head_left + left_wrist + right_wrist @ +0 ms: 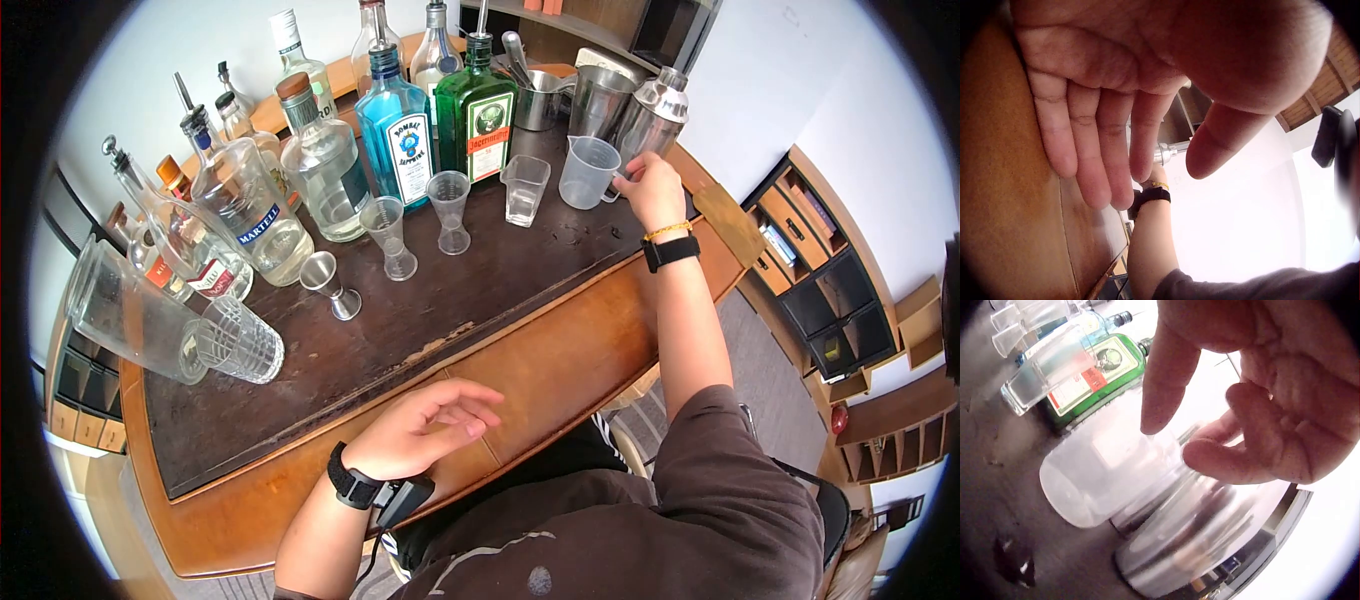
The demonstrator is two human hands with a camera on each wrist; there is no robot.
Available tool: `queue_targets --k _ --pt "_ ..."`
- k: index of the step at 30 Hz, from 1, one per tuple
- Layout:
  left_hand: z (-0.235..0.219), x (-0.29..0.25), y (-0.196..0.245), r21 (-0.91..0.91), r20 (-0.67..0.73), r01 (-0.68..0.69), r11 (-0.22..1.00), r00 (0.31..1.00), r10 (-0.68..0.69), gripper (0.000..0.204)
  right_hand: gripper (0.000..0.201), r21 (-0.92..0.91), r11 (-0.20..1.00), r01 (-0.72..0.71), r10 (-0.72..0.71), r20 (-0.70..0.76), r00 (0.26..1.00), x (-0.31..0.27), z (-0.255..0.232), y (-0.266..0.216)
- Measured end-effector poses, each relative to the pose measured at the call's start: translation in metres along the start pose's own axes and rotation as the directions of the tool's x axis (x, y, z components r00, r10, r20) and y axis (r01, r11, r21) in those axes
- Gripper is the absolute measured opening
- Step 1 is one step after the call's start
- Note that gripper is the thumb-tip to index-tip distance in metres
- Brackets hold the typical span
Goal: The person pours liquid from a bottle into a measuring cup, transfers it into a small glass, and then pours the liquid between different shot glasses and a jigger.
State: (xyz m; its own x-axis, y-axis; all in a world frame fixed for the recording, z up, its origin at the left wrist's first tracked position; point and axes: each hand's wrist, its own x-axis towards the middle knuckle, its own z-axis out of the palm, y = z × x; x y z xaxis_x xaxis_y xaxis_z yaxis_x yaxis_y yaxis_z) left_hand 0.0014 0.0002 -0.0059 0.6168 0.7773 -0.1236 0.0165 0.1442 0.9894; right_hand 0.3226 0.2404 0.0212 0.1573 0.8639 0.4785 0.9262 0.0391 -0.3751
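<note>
The right hand [648, 186] is stretched far forward on a straight arm, fingers loosely curled and gripping nothing, their tips just beside the handle of a frosted plastic measuring cup [588, 171] and the polished steel cocktail shaker [653, 113] directly beyond it; whether a fingertip touches the cup cannot be told. In the right wrist view the fingers [1166, 375] hang over the cup's cloudy round wall, with the shaker's mirrored metal body close under the palm. The left hand [425, 428] rests near the body at the smooth tan wooden edge of the desk [560, 340], palm down, fingers relaxed and slightly spread, holding nothing. Left of the right hand stand a square clear glass [524, 188], two ribbed conical measures [449, 209], a green bottle [478, 115] and a blue bottle [398, 128] on the dark, scuffed inlay.
</note>
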Motion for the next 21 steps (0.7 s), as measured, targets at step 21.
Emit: queue_targets --k 21 --pt "0.001 0.0 -0.002 0.008 -0.02 -0.02 1.0 1.0 0.02 0.032 0.048 0.594 0.802 -0.068 -0.199 0.373 0.906 -0.022 0.054 -0.072"
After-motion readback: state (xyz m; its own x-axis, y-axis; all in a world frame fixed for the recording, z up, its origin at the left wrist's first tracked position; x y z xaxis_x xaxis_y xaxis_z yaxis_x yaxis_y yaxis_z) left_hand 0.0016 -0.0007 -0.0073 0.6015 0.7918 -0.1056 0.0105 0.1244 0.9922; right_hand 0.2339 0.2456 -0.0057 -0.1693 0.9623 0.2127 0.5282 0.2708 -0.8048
